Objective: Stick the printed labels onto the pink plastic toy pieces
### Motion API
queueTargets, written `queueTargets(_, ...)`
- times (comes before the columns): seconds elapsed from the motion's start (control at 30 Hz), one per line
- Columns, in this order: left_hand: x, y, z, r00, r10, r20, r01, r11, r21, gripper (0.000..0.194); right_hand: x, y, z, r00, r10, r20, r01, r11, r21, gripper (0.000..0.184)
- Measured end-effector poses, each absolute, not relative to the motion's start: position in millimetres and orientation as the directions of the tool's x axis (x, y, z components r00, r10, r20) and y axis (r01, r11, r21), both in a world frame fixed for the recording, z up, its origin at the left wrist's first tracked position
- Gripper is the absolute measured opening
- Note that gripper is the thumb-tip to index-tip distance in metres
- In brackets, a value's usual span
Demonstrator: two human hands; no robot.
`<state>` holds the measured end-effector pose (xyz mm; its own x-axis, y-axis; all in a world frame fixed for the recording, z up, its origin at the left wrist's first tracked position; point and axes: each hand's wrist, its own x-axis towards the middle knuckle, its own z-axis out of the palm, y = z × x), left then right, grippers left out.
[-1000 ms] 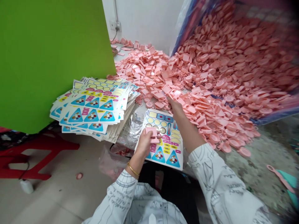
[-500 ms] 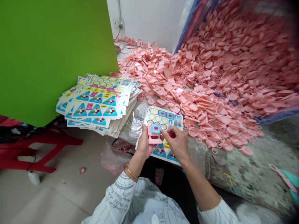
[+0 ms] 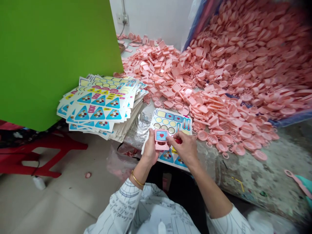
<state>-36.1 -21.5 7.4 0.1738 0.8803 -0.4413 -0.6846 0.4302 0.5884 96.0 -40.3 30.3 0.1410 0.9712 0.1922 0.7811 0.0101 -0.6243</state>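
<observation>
Between the thumb and fingers of my left hand [image 3: 150, 150] is a pink plastic toy monitor [image 3: 162, 146] with a cut-out near its base. A blue heart sticker [image 3: 161, 135] lies within the monitor's frame. My right hand [image 3: 186, 148] is closed, its thumb and fingertip touching the sticker's right edge. A small red object [image 3: 179, 141] shows among the right fingers, mostly hidden. Under both hands lies a sticker sheet [image 3: 171, 119] with yellow circles, heart screens, thermometers and blue triangles.
A thick stack of sticker sheets [image 3: 102, 109] stands on the left beside a green panel [image 3: 56, 48]. Pink plastic parts [image 3: 170, 74] heap across the table and spill from a blue-edged container [image 3: 290, 121]. A red stool [image 3: 63, 151] is at lower left.
The heart sticker has gone from sitting raised over the toy monitor's upper part to lying within its frame. Both hands stay nearly in place, and the view has shifted slightly.
</observation>
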Motion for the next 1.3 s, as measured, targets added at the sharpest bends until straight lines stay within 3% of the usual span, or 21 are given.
queueTargets(0.47,-35.1,-23.7,4.0,0.145,0.884,-0.444,-0.669,0.418,0.614,0.054,93.9,-42.1,27.2,0.161,0.975,0.155,0.803,-0.038,-0.595,0.036)
queueTargets(0.67,-36.9,-28.6,7.2,0.142,0.916,-0.375,-0.53,0.39,0.753,0.037,96.4,-45.1,28.2,0.058,0.977,0.204,0.895,0.039,-0.445,0.037)
queueTargets(0.77,-33.8,-33.1,8.4,0.1,0.917,-0.386,-0.499,0.382,0.778,0.034,94.4,-49.5,36.5,-0.009,0.986,0.169,0.938,0.067,-0.34,0.037)
queueTargets(0.87,-38.3,-37.9,12.9,0.036,0.923,-0.382,-0.474,0.353,0.807,0.034,95.6,-58.6,45.0,-0.019,0.991,0.131,0.947,0.059,-0.316,0.036)
queueTargets(1.03,-97.4,-47.3,22.0,-0.18,0.884,-0.431,-0.393,0.337,0.856,0.04,132.5,-79.4,37.9,0.191,0.979,0.071,0.84,-0.125,-0.528,0.033)
queueTargets(1.13,-149.8,-53.1,7.2,-0.362,0.787,-0.5,-0.394,0.356,0.847,0.033,170.0,-80.0,25.7,0.339,0.938,0.075,0.753,-0.222,-0.62,0.034)
queueTargets(1.2,-176.0,-53.1,-13.9,-0.442,0.679,-0.585,-0.46,0.389,0.798,0.025,192.8,-68.9,19.8,0.416,0.896,0.154,0.768,-0.256,-0.588,0.038)
queueTargets(1.3,-190.0,-44.6,-50.2,-0.443,0.58,-0.684,-0.497,0.476,0.726,0.016,217.9,-36.8,15.8,0.436,0.852,0.291,0.859,-0.298,-0.416,0.035)
